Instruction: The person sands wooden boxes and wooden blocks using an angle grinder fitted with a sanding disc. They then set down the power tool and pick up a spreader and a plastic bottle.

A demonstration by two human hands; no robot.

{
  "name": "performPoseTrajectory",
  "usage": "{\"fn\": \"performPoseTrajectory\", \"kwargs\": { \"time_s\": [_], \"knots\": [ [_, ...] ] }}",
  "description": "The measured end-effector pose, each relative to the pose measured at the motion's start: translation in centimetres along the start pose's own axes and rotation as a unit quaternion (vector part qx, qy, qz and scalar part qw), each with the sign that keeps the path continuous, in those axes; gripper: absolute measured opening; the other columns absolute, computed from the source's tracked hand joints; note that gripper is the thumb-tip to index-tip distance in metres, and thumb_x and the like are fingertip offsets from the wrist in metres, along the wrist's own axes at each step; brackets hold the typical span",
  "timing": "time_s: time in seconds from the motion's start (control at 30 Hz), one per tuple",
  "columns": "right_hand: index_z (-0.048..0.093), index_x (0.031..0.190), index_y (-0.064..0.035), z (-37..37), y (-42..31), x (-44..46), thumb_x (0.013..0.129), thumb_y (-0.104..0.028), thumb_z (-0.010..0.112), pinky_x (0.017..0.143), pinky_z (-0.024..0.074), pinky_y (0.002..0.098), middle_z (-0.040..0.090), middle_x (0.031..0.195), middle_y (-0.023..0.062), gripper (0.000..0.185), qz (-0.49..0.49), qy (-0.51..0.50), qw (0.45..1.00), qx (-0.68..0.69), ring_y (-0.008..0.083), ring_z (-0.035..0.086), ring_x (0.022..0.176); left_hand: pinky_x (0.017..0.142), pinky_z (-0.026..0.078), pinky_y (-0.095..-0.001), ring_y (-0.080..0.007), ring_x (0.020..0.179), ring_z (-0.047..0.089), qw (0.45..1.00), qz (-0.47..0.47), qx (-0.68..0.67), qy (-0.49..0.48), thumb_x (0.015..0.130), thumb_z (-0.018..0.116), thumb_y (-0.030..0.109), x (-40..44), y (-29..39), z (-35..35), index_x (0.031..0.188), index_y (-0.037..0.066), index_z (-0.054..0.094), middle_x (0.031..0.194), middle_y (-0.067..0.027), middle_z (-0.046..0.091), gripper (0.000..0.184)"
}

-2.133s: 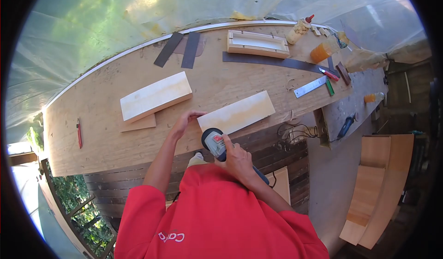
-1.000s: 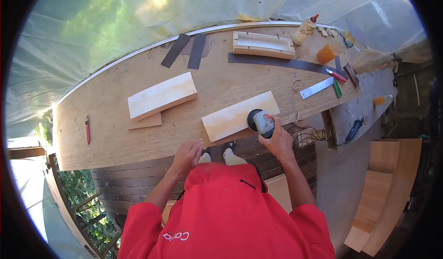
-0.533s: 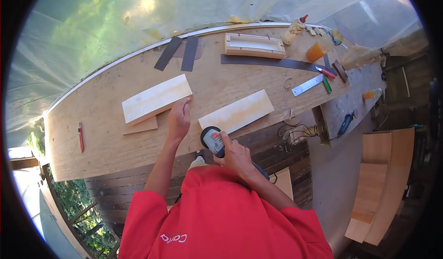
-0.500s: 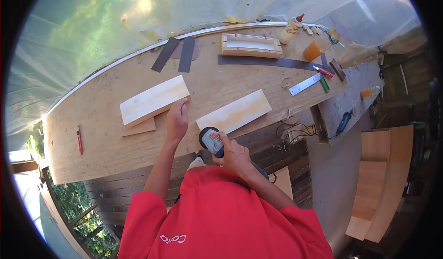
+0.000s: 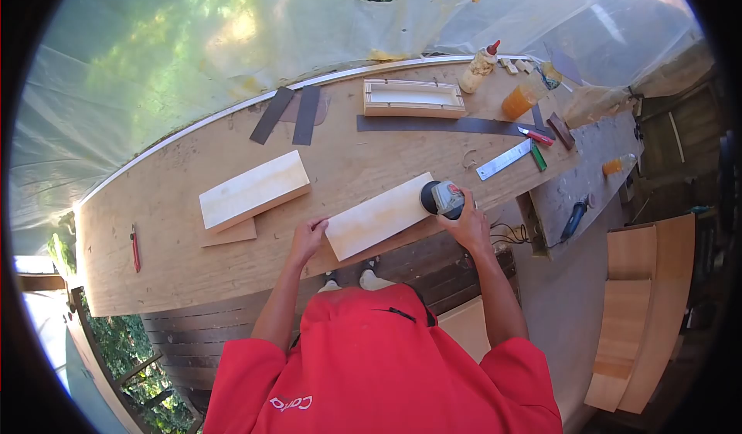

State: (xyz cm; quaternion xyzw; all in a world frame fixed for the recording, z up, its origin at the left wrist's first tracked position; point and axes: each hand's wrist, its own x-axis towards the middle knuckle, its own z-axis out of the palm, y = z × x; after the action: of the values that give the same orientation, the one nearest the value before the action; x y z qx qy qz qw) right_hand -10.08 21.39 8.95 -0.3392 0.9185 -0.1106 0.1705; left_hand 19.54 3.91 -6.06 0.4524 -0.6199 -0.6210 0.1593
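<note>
My right hand (image 5: 470, 224) grips a grey and black electric sander (image 5: 448, 199), whose round pad is at the right end of a pale wooden box (image 5: 379, 216). At that box's left end, my left hand (image 5: 309, 237) is closed, with its fingertips on the corner. A second pale wooden box (image 5: 255, 190) lies farther left, partly on top of a thin wooden board (image 5: 236, 234).
Behind stand an open wooden box (image 5: 413, 98), a glue bottle (image 5: 479, 68) and an orange jar (image 5: 522, 102). Dark strips (image 5: 307, 115), a try square (image 5: 506, 159) and a red cutter (image 5: 535, 136) lie about. Red pliers (image 5: 135, 248) rest at the left.
My right hand has carried the sander rightward, from the near box's left end to its right end. My left hand has left the other box and come down to the near one.
</note>
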Motion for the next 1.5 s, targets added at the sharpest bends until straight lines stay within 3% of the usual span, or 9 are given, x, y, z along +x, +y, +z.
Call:
{"fn": "performPoseTrajectory", "kwargs": {
  "time_s": [0.27, 0.33, 0.47, 0.53, 0.63, 0.77, 1.17, 1.27, 1.5],
  "knots": [
    [0.034, 0.136, -0.0157, 2.7, -4.5, -2.6, 0.071, -0.043, 0.071, 0.079, 0.0494, 0.0522, 0.064, 0.093, 0.0241, 0.079, -0.049, -0.063, 0.997, 0.004, 0.0429, 0.063, 0.09, 0.088, 0.045, -0.0259, -0.0122, 0.095, 0.06, 0.983, -0.049, -0.167, -0.062, 0.097, 0.05, 0.018, 0.5, 0.0, -1.1, 0.114, -0.003, 0.066, 0.104, -0.0086, 0.068, 0.031],
    [0.031, 0.14, -0.0168, 4.4, -5.6, -4.2, 0.071, -0.044, 0.07, 0.078, 0.0501, 0.051, 0.062, 0.092, 0.0235, 0.084, -0.079, -0.078, 0.994, 0.001, 0.0435, 0.064, 0.087, 0.099, 0.044, -0.0308, -0.0179, 0.111, 0.058, 0.869, -0.074, -0.472, -0.133, 0.099, 0.047, 0.019, 0.1, -0.3, -2.1, 0.121, -0.005, 0.059, 0.123, -0.0127, 0.061, 0.034],
    [0.03, 0.142, -0.0176, 4.7, -6.9, -5.8, 0.072, -0.046, 0.07, 0.078, 0.0502, 0.0514, 0.061, 0.092, 0.0231, 0.086, -0.092, -0.11, 0.99, -0.008, 0.043, 0.064, 0.087, 0.098, 0.044, -0.0304, -0.0184, 0.112, 0.058, 0.872, -0.077, -0.468, -0.125, 0.099, 0.049, 0.021, -0.4, -0.1, -1.4, 0.121, -0.005, 0.059, 0.124, -0.0129, 0.06, 0.036],
    [0.03, 0.142, -0.0177, 4.5, -6.3, -5.4, 0.072, -0.046, 0.07, 0.078, 0.0501, 0.0518, 0.061, 0.092, 0.0232, 0.086, -0.094, -0.118, 0.988, -0.016, 0.0431, 0.064, 0.086, 0.095, 0.045, -0.0277, -0.0156, 0.107, 0.059, 0.969, -0.04, -0.239, -0.053, 0.097, 0.054, 0.021, -0.5, -0.1, -0.5, 0.122, -0.004, 0.06, 0.12, -0.0111, 0.063, 0.036],
    [0.034, 0.137, -0.0163, 2.5, -3.5, -2.8, 0.07, -0.046, 0.072, 0.077, 0.0502, 0.0518, 0.063, 0.094, 0.0235, 0.082, -0.045, -0.071, 0.996, 0.01, 0.0429, 0.064, 0.089, 0.085, 0.046, -0.0239, -0.0092, 0.093, 0.059, 0.998, -0.032, -0.059, -0.019, 0.093, 0.061, 0.02, -0.9, 0.7, 0.1, 0.119, -0.001, 0.064, 0.103, -0.0046, 0.069, 0.033],
    [0.035, 0.133, -0.0153, -0.7, 1.9, 1.4, 0.07, -0.044, 0.072, 0.079, 0.0488, 0.0521, 0.066, 0.097, 0.0257, 0.079, 0.041, -0.026, 0.999, 0.004, 0.0445, 0.062, 0.094, 0.088, 0.045, -0.0249, -0.0089, 0.094, 0.059, 0.997, -0.038, -0.063, 0.005, 0.092, 0.063, 0.015, -1.0, 1.6, 0.1, 0.117, -0.002, 0.065, 0.103, -0.0043, 0.069, 0.031],
    [0.035, 0.133, -0.0171, 1.3, -0.2, -3.1, 0.069, -0.041, 0.074, 0.077, 0.0498, 0.0535, 0.066, 0.097, 0.0245, 0.079, -0.006, -0.028, 1.0, 0.001, 0.0462, 0.062, 0.091, 0.085, 0.045, -0.0234, -0.0087, 0.093, 0.059, 0.997, -0.065, -0.022, -0.039, 0.094, 0.057, 0.02, 0.7, 2.9, -1.6, 0.111, -0.002, 0.068, 0.101, -0.0068, 0.07, 0.03],
    [0.033, 0.136, -0.0179, 2.8, -1.7, -5.4, 0.068, -0.039, 0.074, 0.076, 0.0503, 0.0531, 0.065, 0.095, 0.0242, 0.082, -0.011, -0.027, 1.0, 0.009, 0.0449, 0.063, 0.089, 0.09, 0.044, -0.0249, -0.0117, 0.099, 0.06, 0.988, -0.076, 0.046, -0.124, 0.096, 0.052, 0.028, 1.5, 3.0, -2.8, 0.114, -0.002, 0.067, 0.107, -0.0086, 0.068, 0.038],
    [0.033, 0.139, -0.0156, 6.6, -7.2, -10.3, 0.07, -0.044, 0.074, 0.071, 0.052, 0.0515, 0.062, 0.088, 0.0207, 0.085, -0.096, -0.07, 0.993, -0.02, 0.0412, 0.065, 0.081, 0.103, 0.038, -0.0335, -0.0234, 0.116, 0.056, 0.958, -0.158, -0.117, -0.21, 0.095, 0.024, 0.065, 3.7, 1.9, -3.6, 0.119, -0.006, 0.061, 0.121, -0.0164, 0.062, 0.083]
  ]
}}
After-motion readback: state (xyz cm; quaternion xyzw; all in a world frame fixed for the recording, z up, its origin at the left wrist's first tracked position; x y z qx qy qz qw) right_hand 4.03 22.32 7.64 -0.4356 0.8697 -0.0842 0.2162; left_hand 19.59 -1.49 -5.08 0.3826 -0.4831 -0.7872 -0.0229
